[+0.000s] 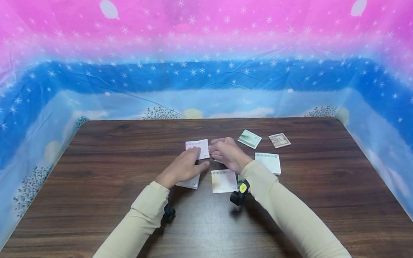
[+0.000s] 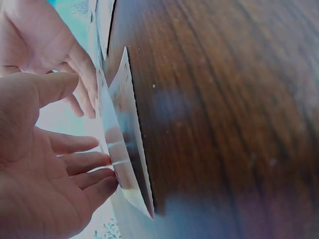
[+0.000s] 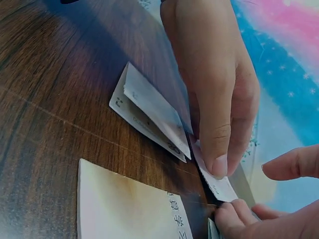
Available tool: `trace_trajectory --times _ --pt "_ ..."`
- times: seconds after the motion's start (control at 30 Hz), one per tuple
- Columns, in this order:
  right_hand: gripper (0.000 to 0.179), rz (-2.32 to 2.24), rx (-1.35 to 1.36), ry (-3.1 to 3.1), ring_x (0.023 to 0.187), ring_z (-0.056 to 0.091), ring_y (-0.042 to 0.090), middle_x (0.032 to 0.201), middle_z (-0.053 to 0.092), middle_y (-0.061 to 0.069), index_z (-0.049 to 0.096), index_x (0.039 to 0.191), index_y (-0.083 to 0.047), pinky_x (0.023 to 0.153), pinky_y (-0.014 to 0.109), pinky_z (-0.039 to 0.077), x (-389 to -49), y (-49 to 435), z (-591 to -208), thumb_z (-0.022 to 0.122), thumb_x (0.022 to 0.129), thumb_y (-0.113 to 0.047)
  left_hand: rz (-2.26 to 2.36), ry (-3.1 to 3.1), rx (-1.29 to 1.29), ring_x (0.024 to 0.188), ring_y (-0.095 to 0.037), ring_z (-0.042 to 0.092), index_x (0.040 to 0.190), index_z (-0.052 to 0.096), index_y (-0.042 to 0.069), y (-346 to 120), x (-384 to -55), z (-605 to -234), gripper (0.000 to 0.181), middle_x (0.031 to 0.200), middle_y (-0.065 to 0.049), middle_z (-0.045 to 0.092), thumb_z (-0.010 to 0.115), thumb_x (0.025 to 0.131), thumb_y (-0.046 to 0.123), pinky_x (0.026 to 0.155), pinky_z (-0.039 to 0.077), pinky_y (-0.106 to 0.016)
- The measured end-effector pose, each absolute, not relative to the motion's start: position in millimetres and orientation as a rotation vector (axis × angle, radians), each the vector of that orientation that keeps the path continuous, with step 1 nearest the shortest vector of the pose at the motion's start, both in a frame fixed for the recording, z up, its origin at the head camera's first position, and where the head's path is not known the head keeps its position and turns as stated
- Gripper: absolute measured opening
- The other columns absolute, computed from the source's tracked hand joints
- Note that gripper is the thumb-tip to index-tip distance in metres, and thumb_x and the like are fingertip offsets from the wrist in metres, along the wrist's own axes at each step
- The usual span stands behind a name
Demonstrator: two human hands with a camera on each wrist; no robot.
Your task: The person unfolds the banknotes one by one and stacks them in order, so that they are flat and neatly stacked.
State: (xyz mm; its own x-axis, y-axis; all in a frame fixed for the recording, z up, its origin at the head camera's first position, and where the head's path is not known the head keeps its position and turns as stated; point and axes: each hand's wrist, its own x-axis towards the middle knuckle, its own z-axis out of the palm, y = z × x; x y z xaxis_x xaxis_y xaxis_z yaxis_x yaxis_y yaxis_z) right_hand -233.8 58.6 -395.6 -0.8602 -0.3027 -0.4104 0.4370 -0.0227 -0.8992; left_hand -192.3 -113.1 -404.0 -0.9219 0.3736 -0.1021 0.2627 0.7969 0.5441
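Observation:
Folded paper notes printed like banknotes lie on the table. My left hand (image 1: 185, 164) reaches over a pinkish folded note (image 1: 203, 149), its fingers resting on it and the thumb held apart. Under that hand's palm side, a whitish folded note (image 2: 127, 149) stands slightly sprung open at its fold. Just right of the pink note, my right hand (image 1: 228, 151) has its fingertips down at the pink note's edge, over a mostly covered greenish note (image 3: 213, 230). The right thumb sticks out, away from its fingers. A yellowish-white note (image 1: 223, 181) lies below the right hand.
Farther right lie a green note (image 1: 249, 139), a brown note (image 1: 280, 140) and a pale green-white folded note (image 1: 268, 163). The dark wood table (image 1: 122, 152) meets a pink and blue snowflake-patterned cloth (image 1: 202, 73) at its back and sides.

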Motion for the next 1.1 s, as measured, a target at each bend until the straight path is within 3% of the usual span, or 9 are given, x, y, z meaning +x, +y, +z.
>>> trace_trajectory --times 0.1,0.2,0.3,0.4,0.5,0.6,0.87,1.0,1.1 --pt "0.065 -1.982 0.174 1.709 0.141 0.042 0.037 0.151 0.039 0.028 0.032 0.149 0.012 0.116 0.043 0.036 -234.6 57.1 -395.7 0.055 0.089 0.008 0.829 2.794 0.514 0.105 -0.029 0.058 0.125 0.055 -0.005 -112.8 -193.4 -405.1 0.043 0.118 -0.018 0.060 0.057 0.103 0.032 0.090 0.048 -0.044" --pt "0.066 -2.031 0.213 1.658 0.140 0.043 0.037 0.151 0.038 0.030 0.030 0.150 0.011 0.114 0.042 0.038 -235.0 55.9 -396.9 0.054 0.089 0.009 0.885 2.783 0.522 0.082 -0.024 0.051 0.108 0.055 0.001 -112.7 -194.5 -405.4 0.030 0.093 -0.010 0.053 0.058 0.103 0.031 0.072 0.044 -0.038" --pt "0.066 -2.063 0.228 1.622 0.140 0.043 0.037 0.153 0.035 0.029 0.028 0.151 0.011 0.113 0.041 0.040 -234.9 55.4 -398.3 0.053 0.089 0.009 0.948 2.757 0.527 0.076 -0.022 0.048 0.103 0.052 0.004 -112.0 -194.4 -404.1 0.028 0.086 -0.008 0.047 0.057 0.103 0.031 0.067 0.039 -0.036" --pt "0.064 -2.079 0.221 1.603 0.139 0.043 0.036 0.153 0.035 0.027 0.028 0.151 0.011 0.113 0.040 0.040 -234.9 55.6 -399.3 0.052 0.091 0.008 1.005 2.728 0.537 0.083 -0.025 0.051 0.111 0.053 0.002 -111.4 -193.7 -402.9 0.030 0.093 -0.013 0.051 0.056 0.104 0.031 0.073 0.042 -0.039" --pt "0.059 -2.093 0.198 1.584 0.138 0.044 0.035 0.151 0.038 0.028 0.030 0.150 0.012 0.113 0.040 0.040 -234.8 55.8 -399.8 0.048 0.094 0.007 1.058 2.695 0.552 0.114 -0.029 0.057 0.135 0.051 -0.001 -111.2 -192.7 -401.6 0.045 0.126 -0.018 0.058 0.054 0.105 0.031 0.096 0.046 -0.044" --pt "0.055 -2.103 0.176 1.567 0.137 0.046 0.034 0.149 0.042 0.028 0.033 0.149 0.012 0.112 0.039 0.041 -235.2 56.0 -400.2 0.045 0.096 0.006 1.092 2.679 0.575 0.136 -0.029 0.047 0.148 0.044 0.002 -110.5 -192.2 -400.1 0.052 0.147 -0.016 0.050 0.053 0.105 0.030 0.110 0.039 -0.048" --pt "0.053 -2.124 0.133 1.535 0.125 0.052 0.030 0.142 0.050 0.027 0.039 0.148 0.010 0.095 0.032 0.048 -232.0 58.1 -398.9 0.041 0.095 0.008 1.109 2.736 0.500 0.112 -0.029 0.059 0.146 0.048 0.005 -107.3 -188.3 -394.3 0.050 0.136 -0.017 0.058 0.055 0.104 0.033 0.094 0.050 -0.048" --pt "0.053 -2.151 0.105 1.507 0.128 0.051 0.030 0.145 0.048 0.026 0.038 0.148 0.009 0.103 0.035 0.045 -227.7 60.6 -396.5 0.042 0.096 0.008 1.183 2.731 0.457 0.105 -0.027 0.061 0.146 0.048 0.006 -106.6 -184.6 -390.9 0.051 0.130 -0.017 0.061 0.054 0.105 0.036 0.088 0.052 -0.046" --pt "0.052 -2.164 0.085 1.500 0.121 0.054 0.028 0.146 0.048 0.024 0.040 0.148 0.008 0.106 0.037 0.044 -223.7 62.9 -394.1 0.043 0.096 0.008 1.255 2.712 0.435 0.112 -0.026 0.061 0.148 0.047 0.007 -105.9 -181.3 -387.9 0.054 0.133 -0.015 0.061 0.053 0.105 0.039 0.092 0.051 -0.046"
